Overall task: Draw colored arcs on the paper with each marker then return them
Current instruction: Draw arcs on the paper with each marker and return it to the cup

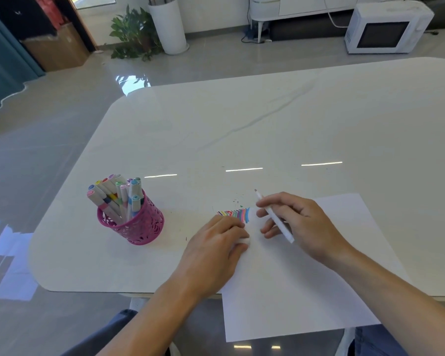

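A white sheet of paper [306,283] lies on the white table [242,124], hanging over its near edge. Several short colored arcs [235,214] run side by side at the sheet's top left corner. My right hand [296,222] holds a white marker [275,217] above the paper, its uncapped tip pointing up and away from the sheet. My left hand [216,245] rests on the paper's left edge, fingers curled round a small white object, which looks like the marker's cap [243,240]. A pink mesh holder [132,222] with several markers [116,194] stands to the left.
Small ink specks [238,200] dot the table just beyond the arcs. On the floor beyond the table are a potted plant [134,34], a tall white cylinder [168,24], a cardboard box [57,47] and a white microwave [385,28].
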Demonstrator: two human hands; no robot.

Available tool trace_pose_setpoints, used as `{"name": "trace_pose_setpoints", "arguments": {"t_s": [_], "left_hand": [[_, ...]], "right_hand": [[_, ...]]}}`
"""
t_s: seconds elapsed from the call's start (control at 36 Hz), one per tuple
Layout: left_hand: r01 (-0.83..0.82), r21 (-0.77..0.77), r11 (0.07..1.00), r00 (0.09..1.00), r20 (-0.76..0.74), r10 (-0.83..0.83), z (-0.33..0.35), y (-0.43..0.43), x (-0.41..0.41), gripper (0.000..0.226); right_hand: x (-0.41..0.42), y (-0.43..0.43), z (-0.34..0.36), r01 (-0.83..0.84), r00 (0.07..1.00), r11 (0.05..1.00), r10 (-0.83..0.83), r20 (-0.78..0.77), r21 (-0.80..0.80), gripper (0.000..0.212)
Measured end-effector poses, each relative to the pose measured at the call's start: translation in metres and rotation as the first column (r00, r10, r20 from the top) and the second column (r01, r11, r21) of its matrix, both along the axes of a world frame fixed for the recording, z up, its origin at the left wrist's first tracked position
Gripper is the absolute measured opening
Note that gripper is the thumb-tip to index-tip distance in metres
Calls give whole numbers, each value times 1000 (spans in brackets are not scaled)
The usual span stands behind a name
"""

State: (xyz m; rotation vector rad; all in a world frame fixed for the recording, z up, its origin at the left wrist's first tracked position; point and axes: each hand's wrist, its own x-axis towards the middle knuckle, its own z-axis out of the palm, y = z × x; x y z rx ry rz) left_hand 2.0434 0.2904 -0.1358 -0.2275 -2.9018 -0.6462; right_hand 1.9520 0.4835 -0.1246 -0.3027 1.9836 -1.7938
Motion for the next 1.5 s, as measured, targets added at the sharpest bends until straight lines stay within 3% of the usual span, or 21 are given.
{"name": "trace_pose_setpoints", "arguments": {"t_s": [0.06, 0.17, 0.31, 0.42, 0.5, 0.61, 1.08, 1.33, 1.5], "left_hand": [[1, -2, 1000, 1000, 2, -1, 0, 0, 0, 13], [4, -3, 1000, 1000, 5, -4, 0, 0, 0, 12], [6, -3, 1000, 1000, 3, -6, 0, 1, 0, 11], [16, -4, 1000, 1000, 8, -16, 1, 0, 0, 12], [19, -10, 1000, 1000, 11, -19, 1, 0, 0, 12], [23, -16, 1000, 1000, 1, -22, 1, 0, -1, 11], [36, -24, 999, 999, 40, -35, 2, -1, -1, 15], [30, -22, 999, 999, 40, -29, 3, 0, -2, 14], [25, -13, 1000, 999, 36, -24, 3, 1, -2, 13]], "right_hand": [[-1, 0, 0, -11, 999, 1000, 12, 31, -25, 36], [-1, -1, -3, -64, 997, 998, 65, -47, 14, 35], [-2, -7, -10, -48, 991, 997, 56, -124, 68, 16], [-3, -11, -15, 12, 994, 999, -8, -110, 36, 15], [-4, -13, -16, 24, 995, 1000, -25, -92, -10, 3], [-5, -12, -18, 40, 995, 999, -41, -91, -13, 19], [-6, -12, -20, 13, 998, 994, -7, -64, 107, 32], [-14, -13, -24, -14, 998, 985, 25, -65, 171, 20], [-11, -16, -27, 88, 993, 990, -79, -84, 108, 22]]}}
